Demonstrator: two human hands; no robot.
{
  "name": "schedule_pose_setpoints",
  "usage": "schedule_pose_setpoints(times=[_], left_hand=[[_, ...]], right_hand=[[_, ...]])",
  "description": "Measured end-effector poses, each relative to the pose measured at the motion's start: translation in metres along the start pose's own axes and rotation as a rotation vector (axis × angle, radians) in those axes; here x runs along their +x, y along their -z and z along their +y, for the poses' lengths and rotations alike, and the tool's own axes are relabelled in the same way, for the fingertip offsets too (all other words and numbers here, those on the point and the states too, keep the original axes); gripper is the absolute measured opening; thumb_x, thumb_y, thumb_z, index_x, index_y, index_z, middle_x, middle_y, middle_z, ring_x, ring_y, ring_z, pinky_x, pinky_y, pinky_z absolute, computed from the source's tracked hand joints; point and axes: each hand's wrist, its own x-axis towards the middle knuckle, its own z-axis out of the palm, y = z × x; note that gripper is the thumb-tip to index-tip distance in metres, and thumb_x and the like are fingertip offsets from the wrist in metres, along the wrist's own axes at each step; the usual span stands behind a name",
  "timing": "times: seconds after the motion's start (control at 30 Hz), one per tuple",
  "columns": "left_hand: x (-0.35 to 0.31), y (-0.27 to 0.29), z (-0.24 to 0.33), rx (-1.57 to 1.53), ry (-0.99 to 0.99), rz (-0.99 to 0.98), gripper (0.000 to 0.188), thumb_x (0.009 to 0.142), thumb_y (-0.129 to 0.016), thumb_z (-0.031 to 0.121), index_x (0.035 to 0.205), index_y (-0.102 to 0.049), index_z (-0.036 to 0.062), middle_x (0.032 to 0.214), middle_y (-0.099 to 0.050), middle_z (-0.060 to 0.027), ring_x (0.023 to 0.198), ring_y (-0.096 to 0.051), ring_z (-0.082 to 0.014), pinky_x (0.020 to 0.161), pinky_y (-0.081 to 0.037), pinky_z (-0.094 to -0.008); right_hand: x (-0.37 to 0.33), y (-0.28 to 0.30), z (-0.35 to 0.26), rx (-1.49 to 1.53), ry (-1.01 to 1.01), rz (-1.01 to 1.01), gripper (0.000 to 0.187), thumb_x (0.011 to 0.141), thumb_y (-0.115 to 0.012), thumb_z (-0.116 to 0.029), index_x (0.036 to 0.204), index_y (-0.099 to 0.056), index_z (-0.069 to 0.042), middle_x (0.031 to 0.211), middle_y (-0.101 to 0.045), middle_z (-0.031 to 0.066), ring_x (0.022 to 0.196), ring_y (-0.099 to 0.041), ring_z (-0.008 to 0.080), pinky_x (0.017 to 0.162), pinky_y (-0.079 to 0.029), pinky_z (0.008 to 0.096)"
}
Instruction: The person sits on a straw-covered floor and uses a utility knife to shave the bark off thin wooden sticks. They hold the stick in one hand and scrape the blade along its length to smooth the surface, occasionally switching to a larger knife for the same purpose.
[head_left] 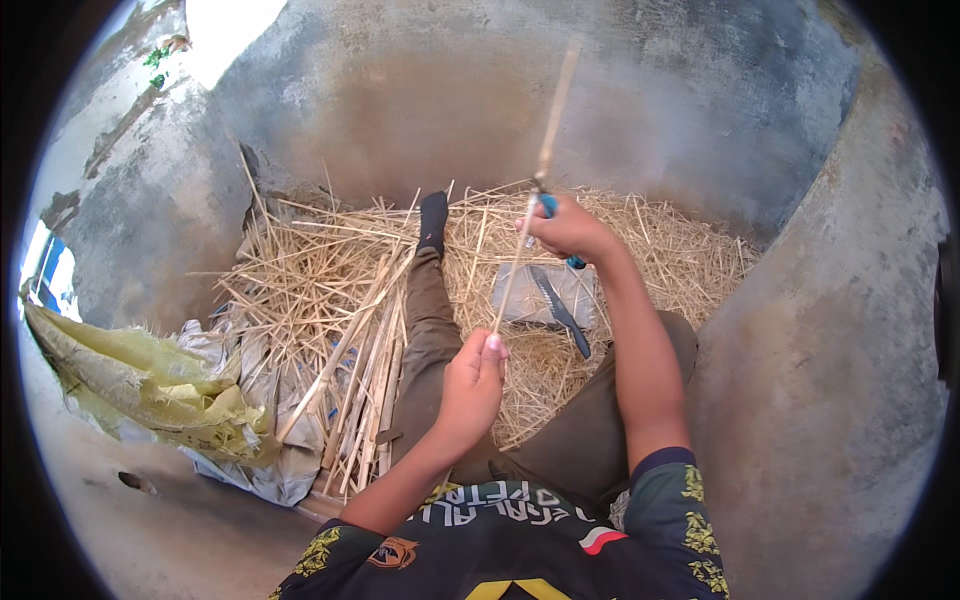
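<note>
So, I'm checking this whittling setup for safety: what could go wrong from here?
The right hand works a blue-handled knife along a thin bamboo strip whose lower end the left hand pinches; a slip down the strip could cut those fingers. The strip crosses above the outstretched leg, so a runaway blade might hit it. A second blade lies loose on the straw by the knee.

My two hands: left hand [472,375], right hand [562,228]. One stick [528,215] held. One blue-handled knife [550,208]. One saw [560,310] on one grey block [520,298], centre frame. One yellow sack [150,385], lower left.
</note>
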Motion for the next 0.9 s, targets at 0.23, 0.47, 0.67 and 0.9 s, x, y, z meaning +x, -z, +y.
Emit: schedule_pose_setpoints(times=[0.23, 0.47, 0.67, 0.9], left_hand=[[0.020, 0.013, 0.004, -0.226, 0.120, -0.137, 0.027, 0.111, -0.040, 0.030, 0.095, -0.049, 0.0102, 0.068, -0.041, 0.0053, 0.053, -0.032, -0.0024, 0.046, -0.027, -0.0195], [0.027, 0.041, 0.008, -0.275, 0.141, 0.008, 0.025, 0.111, -0.041, 0.030, 0.094, -0.048, 0.0124, 0.069, -0.038, 0.0063, 0.051, -0.030, -0.0024, 0.043, -0.026, -0.0204], [0.029, 0.034, -0.023, 0.013, -0.041, 0.166, 0.026, 0.111, -0.041, 0.029, 0.093, -0.050, 0.0119, 0.068, -0.041, 0.0059, 0.049, -0.032, -0.0019, 0.043, -0.027, -0.0205], [0.009, 0.005, -0.014, 0.371, -0.084, 0.146, 0.032, 0.109, -0.043, 0.027, 0.091, -0.055, 0.0040, 0.061, -0.051, -0.0040, 0.054, -0.048, -0.0121, 0.054, -0.042, -0.0319]], right_hand=[[-0.033, -0.035, -0.025, -0.585, 0.282, 0.333, 0.014, 0.081, -0.069, -0.022, 0.078, -0.074, -0.009, 0.066, -0.068, 0.0155, 0.060, -0.070, 0.0299, 0.059, -0.055, 0.0436], [-0.054, -0.103, -0.020, -0.640, 0.417, 0.229, 0.014, 0.078, -0.067, -0.020, 0.073, -0.071, -0.007, 0.065, -0.068, 0.0151, 0.059, -0.070, 0.0324, 0.055, -0.056, 0.0431], [-0.043, -0.115, -0.018, -0.687, 0.326, 0.261, 0.014, 0.081, -0.064, -0.016, 0.077, -0.071, -0.005, 0.068, -0.069, 0.0161, 0.064, -0.071, 0.0349, 0.058, -0.057, 0.0450], [0.008, -0.053, -0.001, -0.714, -0.001, 0.385, 0.017, 0.085, -0.064, -0.018, 0.085, -0.074, -0.003, 0.080, -0.072, 0.0196, 0.077, -0.073, 0.0372, 0.070, -0.058, 0.0473]])
